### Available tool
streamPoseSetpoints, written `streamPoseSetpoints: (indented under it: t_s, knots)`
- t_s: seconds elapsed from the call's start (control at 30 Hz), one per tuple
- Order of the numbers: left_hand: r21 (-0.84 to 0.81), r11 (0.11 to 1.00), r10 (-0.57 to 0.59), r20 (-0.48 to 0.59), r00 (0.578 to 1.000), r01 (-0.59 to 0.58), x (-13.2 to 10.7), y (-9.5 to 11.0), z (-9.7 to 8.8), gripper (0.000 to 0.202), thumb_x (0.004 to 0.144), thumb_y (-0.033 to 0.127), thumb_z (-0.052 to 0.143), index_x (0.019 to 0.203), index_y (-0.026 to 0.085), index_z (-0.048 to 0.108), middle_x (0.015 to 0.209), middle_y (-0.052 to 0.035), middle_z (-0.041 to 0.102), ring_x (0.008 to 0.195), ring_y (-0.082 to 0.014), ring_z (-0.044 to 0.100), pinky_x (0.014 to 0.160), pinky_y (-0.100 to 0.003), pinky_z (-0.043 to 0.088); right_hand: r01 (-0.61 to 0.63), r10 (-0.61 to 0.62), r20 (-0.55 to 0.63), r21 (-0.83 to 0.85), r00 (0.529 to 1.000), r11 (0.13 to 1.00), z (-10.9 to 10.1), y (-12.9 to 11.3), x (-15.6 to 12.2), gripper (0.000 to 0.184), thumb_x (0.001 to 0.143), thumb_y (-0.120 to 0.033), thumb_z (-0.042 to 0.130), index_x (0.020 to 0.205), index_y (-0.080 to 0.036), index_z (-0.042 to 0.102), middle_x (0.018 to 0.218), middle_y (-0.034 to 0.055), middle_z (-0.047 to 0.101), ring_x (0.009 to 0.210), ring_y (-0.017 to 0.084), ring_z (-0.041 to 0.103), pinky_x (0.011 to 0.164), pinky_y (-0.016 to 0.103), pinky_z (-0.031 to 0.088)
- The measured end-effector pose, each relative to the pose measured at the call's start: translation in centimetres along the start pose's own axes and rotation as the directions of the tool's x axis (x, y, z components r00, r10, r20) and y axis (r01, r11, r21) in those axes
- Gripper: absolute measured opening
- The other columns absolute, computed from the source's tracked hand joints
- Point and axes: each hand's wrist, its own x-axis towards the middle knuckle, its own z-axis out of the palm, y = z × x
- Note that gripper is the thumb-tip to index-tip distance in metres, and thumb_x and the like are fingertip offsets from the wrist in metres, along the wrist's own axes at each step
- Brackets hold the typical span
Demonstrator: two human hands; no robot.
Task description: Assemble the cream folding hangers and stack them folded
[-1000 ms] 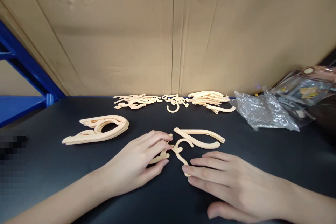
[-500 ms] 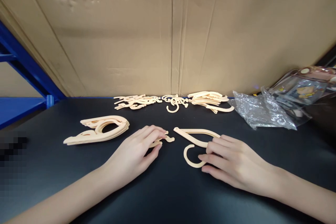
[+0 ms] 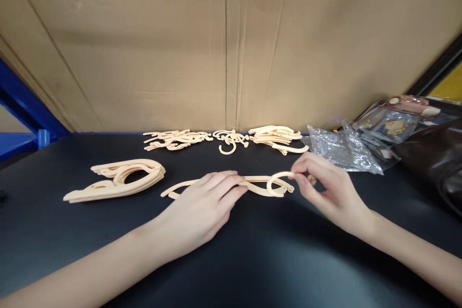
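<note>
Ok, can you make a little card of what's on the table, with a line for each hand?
Left hand: lies over pale hanger arms
Right hand: pinches one hanger hook
Left side: stack of folded hangers
Back row, left to right: thin hanger pieces, hook pile, curved-arm pile
Right side: crinkled clear plastic bag
Tabletop: black

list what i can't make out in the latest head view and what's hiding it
All in the head view:
Strips: whether the left and right ones join is hidden under the left hand.
Hook: part of its stem is hidden by the fingers of the right hand.
Back piles: overlap and small size hide the piece count.
Dark bag: cut off by the right edge.
</note>
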Motion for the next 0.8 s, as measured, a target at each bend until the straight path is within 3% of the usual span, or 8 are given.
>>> streamPoseSetpoints:
  t_s: [0.13,0.23,0.33,0.43,0.6,0.67,0.8]
  knots:
    - [0.038,0.999,0.017,0.057,0.998,-0.019,3.2,1.2,0.8,0.027,0.095,0.021,0.045,0.119,0.011,0.055,0.119,-0.0109,0.059,0.111,-0.0259,0.053,0.086,-0.037,0.045,-0.197,0.204,-0.038,0.135,0.978,0.971,0.4,1.2,0.1,0.017,0.094,-0.025,0.045,0.082,-0.02,0.056,0.08,0.0023,0.057,0.074,0.016,0.052,0.068,0.029,0.042]
    - [0.076,0.997,0.024,0.069,0.997,-0.029,5.3,2.0,1.8,0.025,0.094,0.03,0.05,0.106,0.011,0.059,0.103,-0.0098,0.061,0.097,-0.0254,0.056,0.075,-0.037,0.044,-0.337,0.359,-0.016,0.304,0.933,0.891,0.7,2.2,0.3,0.018,0.092,-0.032,0.048,0.083,-0.02,0.057,0.083,0.0021,0.059,0.08,0.017,0.055,0.073,0.029,0.044]
    - [0.118,0.992,0.027,0.05,0.998,-0.033,6.9,2.9,2.8,0.017,0.094,0.024,0.048,0.095,0.011,0.059,0.087,-0.007,0.059,0.086,-0.0233,0.056,0.068,-0.034,0.041,-0.407,0.443,0.026,0.448,0.896,0.796,0.8,2.8,0.4,0.016,0.088,-0.034,0.056,0.084,-0.019,0.058,0.081,0.0016,0.06,0.08,0.017,0.058,0.076,0.03,0.045]
    - [0.159,0.986,0.051,0.019,0.998,-0.054,7.6,3.8,3.3,0.015,0.095,0.017,0.043,0.094,0.011,0.056,0.083,-0.0063,0.058,0.081,-0.0219,0.055,0.067,-0.034,0.04,-0.425,0.448,0.109,0.57,0.888,0.703,0.8,2.8,0.4,0.018,0.084,-0.036,0.062,0.087,-0.019,0.059,0.082,0.0024,0.063,0.083,0.018,0.062,0.079,0.032,0.048]
    - [0.14,0.986,0.094,-0.062,0.994,-0.085,6.1,4.4,1.9,0.01,0.09,0.015,0.043,0.095,0.014,0.052,0.085,-0.005,0.057,0.083,-0.021,0.057,0.073,-0.033,0.044,-0.42,0.362,0.224,0.609,0.905,0.673,1.0,2.1,0.5,0.019,0.082,-0.035,0.066,0.089,-0.018,0.062,0.09,0.0042,0.063,0.085,0.017,0.061,0.078,0.031,0.051]
    - [0.113,0.991,0.076,-0.059,0.995,-0.069,4.6,4.2,0.9,0.01,0.087,0.013,0.042,0.091,0.016,0.05,0.081,-0.0029,0.056,0.073,-0.0184,0.058,0.064,-0.031,0.043,-0.432,0.34,0.271,0.65,0.9,0.625,1.1,1.6,0.5,0.025,0.082,-0.032,0.066,0.102,-0.018,0.061,0.089,0.0032,0.062,0.08,0.015,0.061,0.072,0.03,0.053]
    - [0.067,0.998,-0.01,0.013,1.0,0.009,1.2,3.1,-0.8,0.01,0.083,0.012,0.039,0.085,0.019,0.045,0.079,-0.001,0.053,0.057,-0.0138,0.054,0.047,-0.026,0.036,-0.491,0.301,0.391,0.742,0.87,0.456,2.2,0.1,0.2,0.053,0.082,-0.029,0.066,0.131,-0.026,0.047,0.092,0.0008,0.058,0.072,0.012,0.062,0.063,0.027,0.056]
